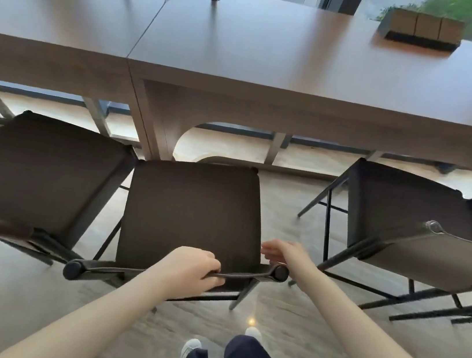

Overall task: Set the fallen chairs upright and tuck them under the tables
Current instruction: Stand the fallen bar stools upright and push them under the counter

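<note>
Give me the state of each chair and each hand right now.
Middle chair: upright, not yet under the table.
Left chair: upright, partly tucked.
Right chair: upright, partly tucked.
Left hand: grips middle chair's backrest.
Right hand: open, beside the backrest's end.

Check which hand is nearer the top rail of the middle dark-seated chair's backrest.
Left. The left hand grips the thin dark top rail of the middle dark-seated chair near its middle. The right hand hovers open just above the rail's right end, beside the round end cap, apparently not touching.
</note>
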The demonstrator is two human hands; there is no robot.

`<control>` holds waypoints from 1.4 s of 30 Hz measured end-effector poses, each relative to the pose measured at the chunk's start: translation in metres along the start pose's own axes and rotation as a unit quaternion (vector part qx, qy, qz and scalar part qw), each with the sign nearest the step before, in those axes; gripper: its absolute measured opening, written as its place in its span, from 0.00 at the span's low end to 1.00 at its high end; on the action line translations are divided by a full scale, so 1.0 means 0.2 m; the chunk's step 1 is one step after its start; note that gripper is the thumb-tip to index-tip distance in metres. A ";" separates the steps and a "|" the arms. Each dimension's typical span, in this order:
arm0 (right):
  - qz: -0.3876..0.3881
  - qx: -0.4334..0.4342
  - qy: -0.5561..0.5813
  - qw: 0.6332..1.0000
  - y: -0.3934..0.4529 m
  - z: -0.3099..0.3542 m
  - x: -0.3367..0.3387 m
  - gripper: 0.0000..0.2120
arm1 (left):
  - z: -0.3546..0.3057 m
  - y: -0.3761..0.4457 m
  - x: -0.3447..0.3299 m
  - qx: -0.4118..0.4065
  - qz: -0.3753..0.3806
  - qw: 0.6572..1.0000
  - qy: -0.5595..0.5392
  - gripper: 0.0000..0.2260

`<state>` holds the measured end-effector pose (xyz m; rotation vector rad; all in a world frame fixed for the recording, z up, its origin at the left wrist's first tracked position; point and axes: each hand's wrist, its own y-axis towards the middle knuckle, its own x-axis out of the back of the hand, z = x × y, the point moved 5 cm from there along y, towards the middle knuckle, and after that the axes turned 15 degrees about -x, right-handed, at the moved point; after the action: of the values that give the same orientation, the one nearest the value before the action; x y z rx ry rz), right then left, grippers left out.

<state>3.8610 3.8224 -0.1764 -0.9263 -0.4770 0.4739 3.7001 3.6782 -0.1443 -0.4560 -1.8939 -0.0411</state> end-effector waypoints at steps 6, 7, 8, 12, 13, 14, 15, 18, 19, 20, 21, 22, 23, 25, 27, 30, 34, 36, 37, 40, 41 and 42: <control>-0.025 -0.080 -0.037 0.996 0.14 -0.09 -0.02 0.09 | -0.19 0.31 -0.03 -0.010 0.003 1.000 -0.021 0.15; -0.025 -0.106 -0.047 0.993 0.16 -0.10 -0.02 0.09 | -0.22 0.34 -0.04 -0.005 0.011 1.000 -0.008 0.15; -0.022 -0.138 -0.053 0.989 0.17 -0.12 -0.02 0.06 | -0.23 0.36 -0.06 0.001 0.022 1.000 0.007 0.15; 0.047 -0.239 -0.002 0.970 0.23 -0.19 -0.04 0.03 | -0.26 0.39 -0.11 0.036 0.062 0.996 0.052 0.14; 0.075 -0.257 0.021 0.963 0.25 -0.20 -0.05 0.05 | -0.26 0.39 -0.12 0.040 0.067 0.995 0.057 0.12; 0.096 -0.276 0.031 0.956 0.27 -0.21 -0.07 0.07 | -0.25 0.39 -0.12 0.046 0.065 0.995 0.053 0.12; 0.110 -0.293 0.029 0.949 0.28 -0.21 -0.08 0.07 | -0.25 0.38 -0.11 0.055 0.064 0.996 0.040 0.12; 0.119 -0.319 -0.005 0.940 0.32 -0.21 -0.08 0.08 | -0.24 0.34 -0.10 0.073 0.043 0.996 0.010 0.14; 0.120 -0.324 -0.013 0.938 0.33 -0.21 -0.08 0.09 | -0.24 0.32 -0.09 0.082 0.035 0.996 -0.005 0.14; 0.118 -0.328 -0.020 0.937 0.34 -0.21 -0.08 0.09 | -0.23 0.29 -0.09 0.092 0.021 0.995 -0.017 0.14; 0.116 -0.331 -0.029 0.936 0.34 -0.20 -0.08 0.08 | -0.22 0.27 -0.09 0.095 -0.004 0.995 -0.019 0.15; 0.117 -0.333 -0.042 0.935 0.35 -0.20 -0.08 0.08 | -0.21 0.25 -0.09 0.096 -0.031 0.995 -0.013 0.14; 0.121 -0.334 -0.058 0.933 0.36 -0.21 -0.08 0.08 | -0.21 0.22 -0.09 0.111 -0.041 0.993 -0.013 0.14; 0.137 -0.326 -0.110 0.929 0.39 -0.21 -0.11 0.10 | -0.21 0.21 -0.10 0.147 -0.018 0.989 -0.028 0.14; 0.143 -0.326 -0.162 0.920 0.44 -0.22 -0.12 0.14 | -0.22 0.21 -0.13 0.176 0.009 0.984 -0.036 0.17; 0.132 -0.337 -0.198 0.911 0.50 -0.22 -0.12 0.18 | -0.22 0.22 -0.12 0.192 0.012 0.981 -0.026 0.18; 0.126 -0.353 -0.186 0.908 0.53 -0.24 -0.12 0.18 | -0.19 0.21 -0.16 0.211 0.019 0.977 -0.028 0.17; 0.129 -0.352 -0.180 0.909 0.54 -0.24 -0.12 0.17 | -0.18 0.21 -0.17 0.214 0.016 0.977 -0.013 0.16; 0.130 -0.352 -0.181 0.909 0.54 -0.24 -0.12 0.16 | -0.18 0.21 -0.18 0.215 0.027 0.976 -0.006 0.16; 0.134 -0.342 -0.207 0.907 0.54 -0.22 -0.12 0.17 | -0.16 0.21 -0.22 0.204 0.059 0.977 0.009 0.18; 0.133 -0.341 -0.214 0.906 0.54 -0.21 -0.11 0.17 | -0.17 0.22 -0.21 0.193 0.053 0.980 0.014 0.16; 0.131 -0.341 -0.217 0.905 0.55 -0.21 -0.10 0.15 | -0.18 0.22 -0.21 0.179 0.046 0.983 0.018 0.15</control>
<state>3.8494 3.8402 -0.2940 -1.5837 -0.9668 0.7887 3.7583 3.6984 -0.1771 -0.2926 -1.7938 0.3470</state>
